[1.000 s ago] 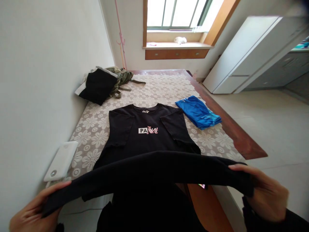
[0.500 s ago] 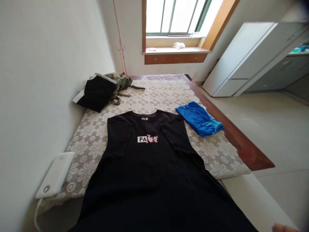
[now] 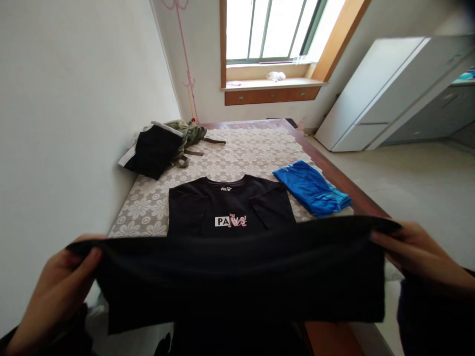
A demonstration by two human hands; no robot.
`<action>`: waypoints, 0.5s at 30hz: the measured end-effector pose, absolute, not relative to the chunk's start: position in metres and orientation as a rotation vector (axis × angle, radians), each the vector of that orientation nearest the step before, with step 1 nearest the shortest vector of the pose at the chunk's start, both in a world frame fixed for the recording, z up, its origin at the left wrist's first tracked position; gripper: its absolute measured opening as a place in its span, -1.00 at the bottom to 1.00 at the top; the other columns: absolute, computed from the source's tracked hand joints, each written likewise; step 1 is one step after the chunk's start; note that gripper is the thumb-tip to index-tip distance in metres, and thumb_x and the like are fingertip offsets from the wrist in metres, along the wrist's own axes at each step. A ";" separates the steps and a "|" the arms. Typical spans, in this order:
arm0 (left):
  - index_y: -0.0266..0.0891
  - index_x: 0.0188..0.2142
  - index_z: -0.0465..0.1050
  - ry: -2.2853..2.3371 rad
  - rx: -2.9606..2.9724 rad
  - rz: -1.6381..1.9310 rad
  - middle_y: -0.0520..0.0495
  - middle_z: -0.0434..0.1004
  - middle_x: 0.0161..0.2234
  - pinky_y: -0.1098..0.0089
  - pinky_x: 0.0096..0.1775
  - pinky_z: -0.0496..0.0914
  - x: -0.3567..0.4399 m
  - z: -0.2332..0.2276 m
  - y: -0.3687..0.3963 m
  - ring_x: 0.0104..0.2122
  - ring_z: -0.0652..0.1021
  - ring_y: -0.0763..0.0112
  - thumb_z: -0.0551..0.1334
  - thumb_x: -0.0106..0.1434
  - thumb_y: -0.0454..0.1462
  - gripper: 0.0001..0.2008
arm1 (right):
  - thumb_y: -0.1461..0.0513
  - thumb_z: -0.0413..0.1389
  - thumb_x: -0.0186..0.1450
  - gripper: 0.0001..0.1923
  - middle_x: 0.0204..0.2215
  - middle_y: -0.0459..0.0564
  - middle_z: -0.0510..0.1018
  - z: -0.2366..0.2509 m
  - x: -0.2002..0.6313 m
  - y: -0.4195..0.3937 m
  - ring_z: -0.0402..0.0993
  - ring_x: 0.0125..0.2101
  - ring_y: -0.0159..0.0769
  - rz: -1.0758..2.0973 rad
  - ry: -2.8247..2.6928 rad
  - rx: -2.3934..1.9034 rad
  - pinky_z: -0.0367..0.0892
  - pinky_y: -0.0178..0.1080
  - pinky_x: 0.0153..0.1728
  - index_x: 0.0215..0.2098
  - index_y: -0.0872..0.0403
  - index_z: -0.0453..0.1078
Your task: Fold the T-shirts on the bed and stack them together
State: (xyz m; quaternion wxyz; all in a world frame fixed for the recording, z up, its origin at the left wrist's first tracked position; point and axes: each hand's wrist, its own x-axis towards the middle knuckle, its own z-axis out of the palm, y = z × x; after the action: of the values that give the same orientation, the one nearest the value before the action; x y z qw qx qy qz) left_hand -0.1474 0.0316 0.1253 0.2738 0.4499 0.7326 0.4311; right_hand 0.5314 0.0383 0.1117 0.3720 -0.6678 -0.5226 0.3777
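Up comes the hem of the black tee (image 3: 230,217) again, back in view after dropping low half a second ago, left hand (image 3: 55,287) and right hand (image 3: 419,257) wide apart, each pinching a bottom corner, collar end flat on the bed (image 3: 256,148) — bottom-to-top fold looks underway.

Daylight pours in through the tall window with the green frame (image 3: 272,29) at the far end of the room, and its panes are blown out to plain white. The pale wall (image 3: 74,99) on the left and the light floor (image 3: 415,193) are evenly lit, with soft, faint shadows. The black cotton T-shirt (image 3: 230,217) swallows detail, and its raised hem is a nearly flat dark band. The wide lens bends straight lines toward the edges; the top right corner is smeared and blurred.
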 end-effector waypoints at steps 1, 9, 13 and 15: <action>-0.02 -0.11 0.61 1.884 1.248 1.215 0.04 0.66 -0.33 0.13 -0.18 0.58 -0.141 0.128 0.058 -0.25 0.64 0.09 0.44 0.09 0.37 -0.36 | -0.23 0.49 0.05 -0.49 -0.51 0.04 0.55 0.117 0.523 0.060 0.55 -0.42 -0.03 0.990 -1.341 -1.664 0.59 0.00 -0.26 -0.44 -0.04 0.53; -0.25 -0.23 0.60 1.858 1.571 1.094 -0.07 0.57 -0.34 0.21 -0.10 0.48 -0.093 0.086 0.260 -0.25 0.56 0.16 0.49 -0.03 0.16 -0.42 | 0.05 0.28 0.20 -0.73 -0.35 0.04 0.70 0.085 0.483 0.266 0.55 -0.25 -0.13 0.620 -1.891 -1.682 0.43 -0.16 -0.09 -0.33 0.10 0.60; -0.15 -0.36 0.52 1.883 1.504 1.109 -0.07 0.55 -0.42 0.16 -0.14 0.50 -0.094 0.039 0.276 -0.30 0.58 0.10 0.50 -0.07 0.11 -0.53 | 0.06 0.32 0.11 -0.82 -0.41 -0.02 0.71 0.036 0.481 0.295 0.59 -0.31 -0.09 0.649 -1.826 -1.653 0.49 -0.13 -0.18 -0.43 -0.02 0.58; -0.14 -0.34 0.51 1.886 1.475 1.159 -0.04 0.52 -0.46 0.18 -0.18 0.51 -0.101 0.024 0.273 -0.33 0.58 0.11 0.47 -0.02 0.12 -0.55 | 0.01 0.28 0.11 -0.77 -0.43 -0.02 0.71 0.014 0.486 0.297 0.60 -0.34 -0.08 0.647 -1.751 -1.675 0.51 -0.12 -0.24 -0.42 -0.02 0.59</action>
State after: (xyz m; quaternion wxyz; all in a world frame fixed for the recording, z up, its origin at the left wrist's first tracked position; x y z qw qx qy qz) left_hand -0.1006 0.2734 0.0245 0.2384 0.5387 0.6884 0.4232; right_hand 0.4856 0.2967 0.0143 0.3114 -0.6348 -0.6633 0.2452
